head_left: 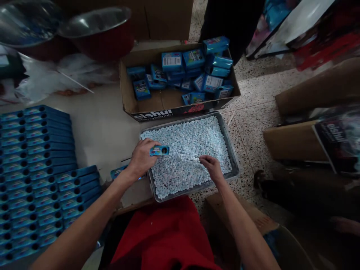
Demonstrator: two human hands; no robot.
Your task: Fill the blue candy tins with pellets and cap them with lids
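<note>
My left hand is closed around a small blue printed box, whose narrow face with a dark round hole points up. The box is over the left part of a grey metal tray full of small pale blue and white pellets. Over the right half of the tray, the fingers of my right hand are pinched together. A raised line of pellets runs from their tips toward the box; whatever carries it cannot be made out. Another blue box lies partly hidden behind my left wrist.
Behind the tray stands an open cardboard carton with several blue boxes inside. Rows of holed blue boxes fill the table's left side. Metal bowls and plastic bags are at the back left. More cartons stand at right.
</note>
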